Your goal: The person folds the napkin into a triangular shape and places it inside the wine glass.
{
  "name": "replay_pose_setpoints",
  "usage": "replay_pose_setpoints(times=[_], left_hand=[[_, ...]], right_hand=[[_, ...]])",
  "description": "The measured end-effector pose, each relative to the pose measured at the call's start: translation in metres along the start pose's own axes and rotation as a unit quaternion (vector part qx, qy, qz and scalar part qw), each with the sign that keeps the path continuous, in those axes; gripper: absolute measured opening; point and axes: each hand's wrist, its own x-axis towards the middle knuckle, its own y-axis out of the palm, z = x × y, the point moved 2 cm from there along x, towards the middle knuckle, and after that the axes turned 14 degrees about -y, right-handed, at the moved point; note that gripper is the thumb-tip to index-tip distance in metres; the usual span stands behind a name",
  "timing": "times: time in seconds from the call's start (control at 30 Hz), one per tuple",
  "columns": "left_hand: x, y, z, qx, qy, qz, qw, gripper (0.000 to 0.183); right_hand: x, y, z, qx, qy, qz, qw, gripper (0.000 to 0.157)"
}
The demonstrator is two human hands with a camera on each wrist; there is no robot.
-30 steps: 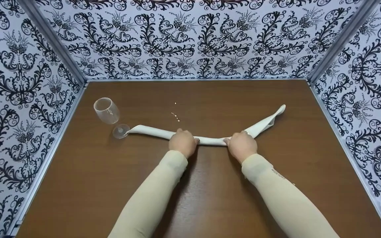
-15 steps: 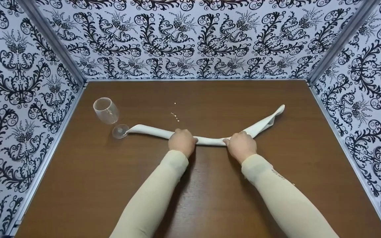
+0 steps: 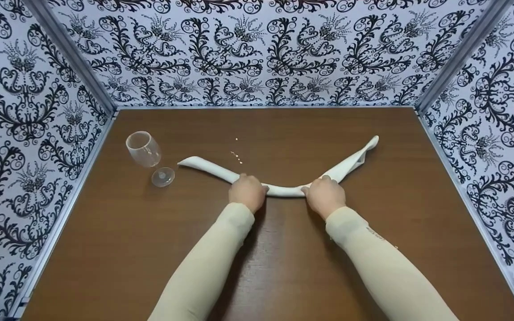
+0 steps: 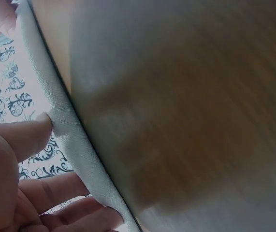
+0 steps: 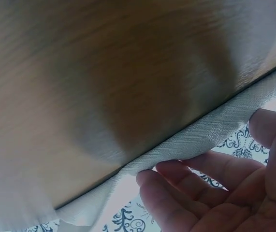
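Note:
A white cloth napkin (image 3: 287,191), rolled into a long tube, curves across the middle of the wooden table with both ends bent toward the back wall. My left hand (image 3: 247,192) grips it left of its middle, and my right hand (image 3: 326,195) grips it to the right, with a short stretch of roll between the thumbs. Seen from the left wrist, the thumb and fingers (image 4: 63,191) lie against the near side of the cloth roll (image 4: 63,113). In the right wrist view, the thumb and curled fingers (image 5: 174,193) meet the roll's edge (image 5: 196,137).
A clear wine glass (image 3: 144,152) stands at the back left, its round foot (image 3: 163,177) just left of the napkin's left end. Small light specks (image 3: 238,157) show on the table (image 3: 283,267) beyond my left hand. Patterned panels (image 3: 257,53) enclose the back and sides.
The napkin's left end has swung toward the back and right, away from the glass foot. Its right end has shifted slightly back and inward, so the roll bends more. Both hands stay nearly still.

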Motion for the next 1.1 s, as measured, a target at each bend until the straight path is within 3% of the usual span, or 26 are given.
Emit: replay_pose_setpoints(times=[0.17,0.27,0.4,0.5,0.8,1.0,1.1], left_hand=[[0.002,0.0,0.001,0.017,0.009,-0.012,0.9997,0.05],[0.003,-0.003,0.004,0.026,-0.005,-0.018,0.9995,0.054],[0.004,-0.004,0.006,0.009,-0.03,-0.012,0.9994,0.061],[0.006,-0.002,0.007,-0.004,-0.031,-0.01,0.9995,0.062],[0.009,0.0,0.01,-0.007,0.0,-0.008,0.9999,0.054],[0.011,0.003,0.01,0.006,0.019,0.027,0.9995,0.06],[0.012,0.004,0.01,0.0,0.026,0.023,0.9994,0.057]], right_hand=[[0.001,0.0,0.001,0.003,-0.003,0.004,1.0,0.058],[0.002,-0.001,0.002,0.013,0.0,0.002,1.0,0.057],[0.002,-0.001,0.002,0.025,0.005,-0.002,1.0,0.056],[0.002,-0.002,0.002,0.026,0.001,-0.01,1.0,0.055],[0.003,-0.004,0.003,0.016,-0.03,-0.017,0.999,0.049],[0.004,-0.002,0.003,0.06,-0.011,-0.01,0.998,0.048],[0.004,-0.003,0.002,0.067,-0.012,-0.007,0.998,0.047]])
